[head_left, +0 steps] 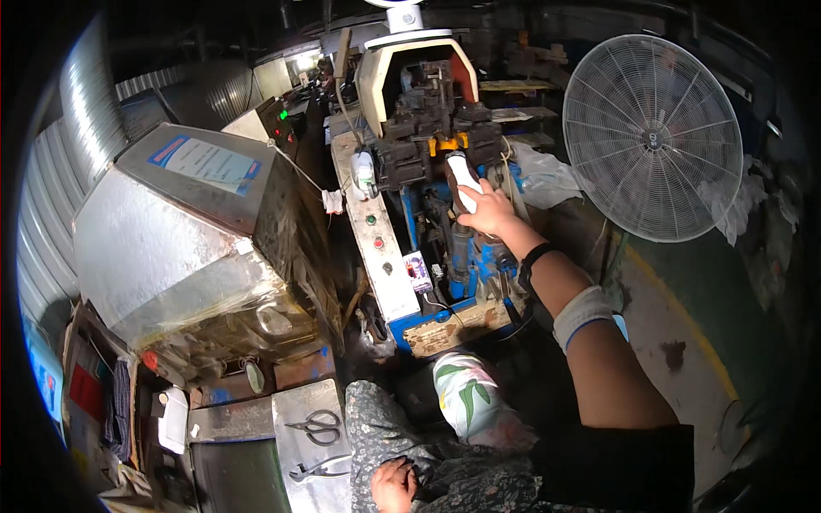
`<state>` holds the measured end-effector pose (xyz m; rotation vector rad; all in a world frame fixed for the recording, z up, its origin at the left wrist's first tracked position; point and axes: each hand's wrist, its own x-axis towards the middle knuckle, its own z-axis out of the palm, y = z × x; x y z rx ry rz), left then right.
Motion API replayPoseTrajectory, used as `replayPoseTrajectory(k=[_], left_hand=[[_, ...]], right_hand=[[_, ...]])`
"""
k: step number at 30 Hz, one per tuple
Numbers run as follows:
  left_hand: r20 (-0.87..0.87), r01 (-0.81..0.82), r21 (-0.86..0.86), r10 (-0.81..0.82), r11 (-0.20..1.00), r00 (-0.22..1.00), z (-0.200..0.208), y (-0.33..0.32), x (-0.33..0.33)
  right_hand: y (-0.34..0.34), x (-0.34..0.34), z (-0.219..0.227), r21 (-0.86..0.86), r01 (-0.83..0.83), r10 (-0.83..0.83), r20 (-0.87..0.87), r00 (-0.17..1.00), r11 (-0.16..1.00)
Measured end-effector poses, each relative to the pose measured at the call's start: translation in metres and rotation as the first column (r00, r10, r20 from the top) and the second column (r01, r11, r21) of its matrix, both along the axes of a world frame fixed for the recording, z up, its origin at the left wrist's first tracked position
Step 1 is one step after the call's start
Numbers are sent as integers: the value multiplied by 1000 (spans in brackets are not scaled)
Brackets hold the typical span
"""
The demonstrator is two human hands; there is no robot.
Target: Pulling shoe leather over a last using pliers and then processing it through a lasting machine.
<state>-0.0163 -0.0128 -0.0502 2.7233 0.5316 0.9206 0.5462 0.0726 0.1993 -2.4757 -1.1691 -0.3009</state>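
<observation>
My right hand reaches forward into a shoe machine, its fingers closed over the near end of a shoe. The shoe has a white bottom facing up and a brown edge. Its far end lies against the dark jaws, just below a yellow part. My left hand rests on my lap with the fingers curled in, and nothing shows in it. Scissors and pliers lie on a metal plate left of my lap.
A big round fan stands at the right. Left of the machine runs a pale panel with green and red buttons. A large metal-clad box fills the left side, above a bin of odds and ends. Plastic sheeting hangs beyond my right hand.
</observation>
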Motion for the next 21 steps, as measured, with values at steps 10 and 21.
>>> replayPoseTrajectory(k=[10, 21], left_hand=[[-56, -17, -99, 11, 995, 998, 17, 9, 27], [-119, -77, -148, 60, 986, 991, 19, 16, 28]], right_hand=[[7, 7, 14, -39, -1, -3, -117, 993, 999], [73, 59, 30, 0, 30, -30, -97, 995, 1000]])
